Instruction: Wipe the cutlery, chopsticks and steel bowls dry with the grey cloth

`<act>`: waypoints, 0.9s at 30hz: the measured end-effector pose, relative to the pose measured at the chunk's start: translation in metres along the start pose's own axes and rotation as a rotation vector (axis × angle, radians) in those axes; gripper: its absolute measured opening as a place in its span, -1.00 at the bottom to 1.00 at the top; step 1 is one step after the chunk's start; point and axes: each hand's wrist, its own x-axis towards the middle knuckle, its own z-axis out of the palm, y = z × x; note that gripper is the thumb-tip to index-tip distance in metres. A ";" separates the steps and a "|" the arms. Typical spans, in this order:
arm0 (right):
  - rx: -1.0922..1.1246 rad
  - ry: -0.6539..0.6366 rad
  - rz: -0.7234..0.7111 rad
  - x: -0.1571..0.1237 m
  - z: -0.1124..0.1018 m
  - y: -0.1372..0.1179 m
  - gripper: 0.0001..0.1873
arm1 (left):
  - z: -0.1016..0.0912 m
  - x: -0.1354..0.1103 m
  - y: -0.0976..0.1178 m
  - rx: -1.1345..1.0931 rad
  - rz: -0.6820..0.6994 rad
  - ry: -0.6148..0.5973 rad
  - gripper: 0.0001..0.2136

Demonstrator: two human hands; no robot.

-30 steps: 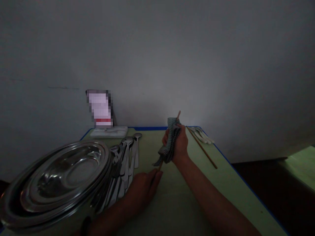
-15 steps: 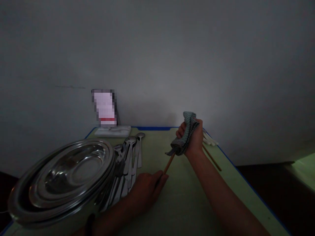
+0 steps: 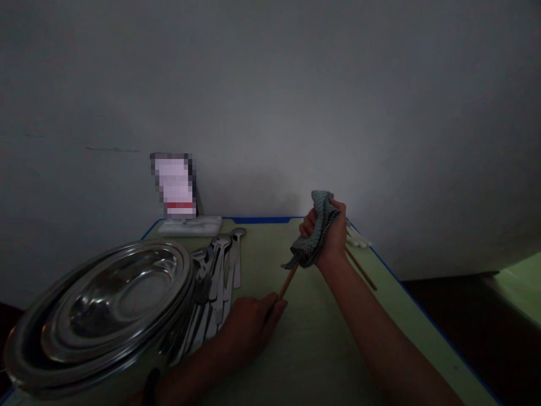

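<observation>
My left hand (image 3: 249, 330) rests low on the green table (image 3: 296, 361) and pinches the near end of a thin wooden chopstick (image 3: 288, 281). The stick slants up to the right into a grey-blue patterned cloth (image 3: 315, 234). My right hand (image 3: 332, 237) is closed round that cloth, which wraps the stick's far part. The stick's far end is hidden in the cloth.
A stack of steel plates (image 3: 101, 310) sits at the left, with several steel spoons (image 3: 220, 270) beside it. A second chopstick (image 3: 361, 269) and white utensils (image 3: 359, 239) lie behind my right hand. A blurred card on a white stand (image 3: 190, 225) is by the wall.
My right hand with the cloth has slid up and right along the chopstick, covering its far tip. My left hand has kept its hold on the near end.
</observation>
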 end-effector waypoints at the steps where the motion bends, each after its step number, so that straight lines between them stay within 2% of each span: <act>1: 0.002 0.001 0.004 0.000 0.000 0.000 -0.61 | 0.000 0.000 0.000 0.019 0.005 -0.002 -0.55; 6: 0.022 0.030 0.005 0.000 -0.001 0.004 -0.63 | 0.001 -0.001 0.001 0.099 0.022 -0.013 -0.53; 15: 0.006 0.048 -0.024 0.000 -0.003 0.015 -0.64 | -0.006 -0.002 0.005 0.021 0.021 -0.026 -0.57; 22: -0.203 -0.003 -0.003 -0.003 -0.009 0.046 -0.69 | -0.003 0.001 0.005 -0.112 -0.037 -0.028 -0.60; 27: -0.251 -0.004 -0.015 0.001 -0.012 0.045 -0.65 | -0.004 0.001 0.005 -0.112 -0.024 -0.020 -0.59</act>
